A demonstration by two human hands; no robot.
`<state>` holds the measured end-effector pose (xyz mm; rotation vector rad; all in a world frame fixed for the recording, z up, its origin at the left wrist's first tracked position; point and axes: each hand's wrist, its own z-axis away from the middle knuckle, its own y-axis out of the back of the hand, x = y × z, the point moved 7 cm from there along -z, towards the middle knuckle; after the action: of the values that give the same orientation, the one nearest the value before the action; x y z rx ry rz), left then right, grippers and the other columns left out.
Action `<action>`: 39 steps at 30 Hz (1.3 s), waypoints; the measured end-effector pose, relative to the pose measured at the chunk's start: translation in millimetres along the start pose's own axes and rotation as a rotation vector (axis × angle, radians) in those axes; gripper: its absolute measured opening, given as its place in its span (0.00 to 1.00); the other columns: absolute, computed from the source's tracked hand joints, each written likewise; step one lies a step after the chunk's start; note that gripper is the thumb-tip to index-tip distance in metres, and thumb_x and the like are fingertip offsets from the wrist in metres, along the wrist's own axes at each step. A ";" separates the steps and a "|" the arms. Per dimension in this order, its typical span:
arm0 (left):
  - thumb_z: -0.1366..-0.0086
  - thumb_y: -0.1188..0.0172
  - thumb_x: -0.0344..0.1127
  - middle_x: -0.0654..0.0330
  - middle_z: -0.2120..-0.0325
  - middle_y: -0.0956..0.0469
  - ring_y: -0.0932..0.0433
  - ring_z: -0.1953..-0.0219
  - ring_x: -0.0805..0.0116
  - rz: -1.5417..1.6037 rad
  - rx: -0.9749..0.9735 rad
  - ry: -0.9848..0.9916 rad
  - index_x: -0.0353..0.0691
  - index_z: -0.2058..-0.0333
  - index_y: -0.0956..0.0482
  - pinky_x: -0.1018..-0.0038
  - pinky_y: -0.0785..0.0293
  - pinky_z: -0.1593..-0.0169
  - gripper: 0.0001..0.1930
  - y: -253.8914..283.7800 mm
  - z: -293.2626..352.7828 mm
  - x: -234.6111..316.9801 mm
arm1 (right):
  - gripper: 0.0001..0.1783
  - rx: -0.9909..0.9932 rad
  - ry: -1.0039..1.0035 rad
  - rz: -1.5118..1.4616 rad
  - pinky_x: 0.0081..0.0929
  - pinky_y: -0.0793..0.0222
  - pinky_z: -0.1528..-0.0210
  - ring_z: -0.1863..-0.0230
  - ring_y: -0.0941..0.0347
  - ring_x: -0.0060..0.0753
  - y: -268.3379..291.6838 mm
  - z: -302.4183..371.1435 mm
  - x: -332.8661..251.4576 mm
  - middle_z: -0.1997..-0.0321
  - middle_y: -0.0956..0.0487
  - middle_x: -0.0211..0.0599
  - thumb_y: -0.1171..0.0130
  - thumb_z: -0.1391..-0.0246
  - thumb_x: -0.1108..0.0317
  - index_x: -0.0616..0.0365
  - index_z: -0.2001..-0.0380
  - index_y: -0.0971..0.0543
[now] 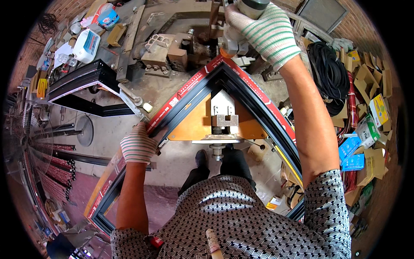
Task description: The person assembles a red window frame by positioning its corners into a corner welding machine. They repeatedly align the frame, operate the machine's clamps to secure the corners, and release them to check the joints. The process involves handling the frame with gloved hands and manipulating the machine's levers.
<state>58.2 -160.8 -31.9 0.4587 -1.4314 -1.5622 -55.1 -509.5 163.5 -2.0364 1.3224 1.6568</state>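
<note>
My left hand (139, 144), in a white knit glove with green stripes, is closed around the left side of a large dark metal frame (189, 110) covered on its outer faces with red printed film. The frame's corner points away from me and rests at a corner-joining machine. My right hand (271, 34), gloved alike, grips a grey tool with a dark round end (253, 5) above that corner. Close below it, an orange piece (226, 53) sits at the frame's tip; the tool's working end is partly hidden. Inside the corner stands a metal clamping block (223, 113) on an orange plate (187, 128).
Another black frame (92, 93) lies at the left, near a white jug (86, 45) and a blue-and-white tub (108, 16). A fan (32, 140) stands far left. Coiled black strips (330, 75) and cardboard boxes (366, 84) crowd the right.
</note>
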 end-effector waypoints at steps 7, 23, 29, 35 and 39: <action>0.46 0.23 0.65 0.49 0.74 0.17 0.15 0.69 0.47 -0.018 0.033 0.008 0.37 0.65 0.19 0.59 0.19 0.64 0.32 1.5 1.7 0.8 | 0.28 0.173 0.030 0.279 0.26 0.20 0.55 0.59 0.17 0.24 47.4 54.5 33.0 0.62 0.13 0.36 0.28 0.39 0.47 0.59 0.49 0.17; 0.47 0.24 0.67 0.47 0.74 0.16 0.16 0.71 0.44 -0.189 0.071 -0.008 0.39 0.68 0.21 0.56 0.20 0.65 0.33 2.7 1.1 4.9 | 0.29 -0.224 -0.618 1.012 0.45 0.23 0.53 0.60 0.21 0.60 191.7 352.9 151.3 0.63 0.19 0.54 0.23 0.53 0.51 0.63 0.59 0.22; 0.47 0.26 0.70 0.46 0.75 0.16 0.15 0.71 0.44 -0.199 0.074 0.004 0.39 0.69 0.21 0.55 0.19 0.65 0.35 -0.3 -1.2 3.5 | 0.30 -0.241 -0.597 1.074 0.46 0.23 0.59 0.65 0.21 0.59 192.2 352.1 155.2 0.67 0.20 0.53 0.24 0.53 0.45 0.62 0.65 0.23; 0.45 0.28 0.71 0.46 0.75 0.16 0.15 0.72 0.43 -0.204 0.069 0.017 0.39 0.68 0.21 0.55 0.19 0.66 0.35 2.6 0.6 5.9 | 0.31 -0.239 -0.597 1.090 0.46 0.23 0.59 0.65 0.21 0.59 193.8 352.7 156.7 0.67 0.20 0.53 0.24 0.52 0.45 0.62 0.64 0.23; 0.45 0.29 0.71 0.46 0.75 0.16 0.15 0.72 0.43 -0.219 0.090 -0.012 0.39 0.67 0.21 0.55 0.19 0.66 0.35 3.4 1.7 5.2 | 0.31 -0.251 -0.601 1.075 0.46 0.23 0.58 0.64 0.21 0.59 191.1 349.4 152.3 0.67 0.20 0.53 0.24 0.52 0.44 0.62 0.64 0.23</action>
<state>55.6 -163.7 -26.8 0.6799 -1.5061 -1.6790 -437.6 -473.0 -21.2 -0.6528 2.1492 2.6237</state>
